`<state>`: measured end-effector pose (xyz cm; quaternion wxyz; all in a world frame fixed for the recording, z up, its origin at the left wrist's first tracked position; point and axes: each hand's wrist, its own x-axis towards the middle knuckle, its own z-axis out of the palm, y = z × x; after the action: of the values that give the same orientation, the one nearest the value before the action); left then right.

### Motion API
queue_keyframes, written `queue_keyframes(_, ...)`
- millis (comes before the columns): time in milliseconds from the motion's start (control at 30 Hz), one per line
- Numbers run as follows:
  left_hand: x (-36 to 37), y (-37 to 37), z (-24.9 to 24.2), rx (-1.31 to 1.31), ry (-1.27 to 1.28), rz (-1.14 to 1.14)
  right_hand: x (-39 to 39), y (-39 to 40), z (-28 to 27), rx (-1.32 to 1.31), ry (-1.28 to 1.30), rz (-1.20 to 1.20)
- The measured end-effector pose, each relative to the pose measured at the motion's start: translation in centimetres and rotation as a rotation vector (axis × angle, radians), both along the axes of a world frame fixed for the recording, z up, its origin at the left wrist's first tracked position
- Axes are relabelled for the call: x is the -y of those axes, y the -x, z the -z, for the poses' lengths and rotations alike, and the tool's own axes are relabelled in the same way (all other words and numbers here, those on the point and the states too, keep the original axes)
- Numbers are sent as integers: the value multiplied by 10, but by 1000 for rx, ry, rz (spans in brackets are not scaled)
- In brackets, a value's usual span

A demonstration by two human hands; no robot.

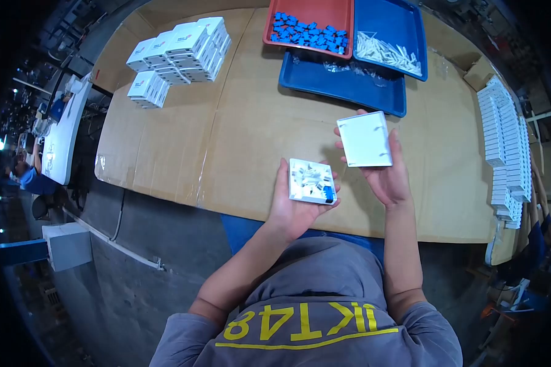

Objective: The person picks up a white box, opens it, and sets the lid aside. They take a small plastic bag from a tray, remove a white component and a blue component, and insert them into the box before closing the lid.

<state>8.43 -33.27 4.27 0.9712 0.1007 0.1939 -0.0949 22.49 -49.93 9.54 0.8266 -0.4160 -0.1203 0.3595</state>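
Observation:
On my left hand (295, 211) rests an open white square case (312, 181), held by its edges, with small white parts and a blue piece inside. To its right, my right hand (389, 177) holds a flat white square cover (365, 139) with its fingers round the edges. The case and the cover are apart, both above the cardboard-covered table near its front edge.
Beyond my hands are a red tray (307, 51) of blue parts, a blue tray (390, 69) of white parts and a lower blue tray (343, 92). White boxes (187, 46) stand back left, stacked white cases (502, 140) far right. Another person (37, 178) is far left.

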Motion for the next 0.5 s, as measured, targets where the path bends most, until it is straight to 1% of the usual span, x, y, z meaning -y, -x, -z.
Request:
queue_keyframes(100, 3, -5, -1, -22, -28, 21, -9, 11, 2, 290, 228, -18)
queue_keyframes(133, 4, -6, 1, -2, -17, 37, -10, 12, 3, 339, 274, -29)
queue_keyframes(233, 7, -8, -4, -46, -14, 44, -11, 8, 13, 371, 277, -103)
queue_keyframes(267, 8, -8, -1, -17, -7, 46, -12, 8, 13, 435, 345, -115)
queue_keyframes(333, 11, -8, 3, 43, 5, 50, -15, 13, 13, 416, 408, -135)
queue_keyframes(367, 12, -8, 3, 24, 4, 46, -15, 14, 13, 406, 439, -146)
queue_keyframes(467, 14, -8, -3, -27, -1, 37, -17, 14, 23, 594, 462, -144)
queue_keyframes(500, 15, -8, -4, -34, -5, 37, -17, 15, 23, 561, 453, -146)
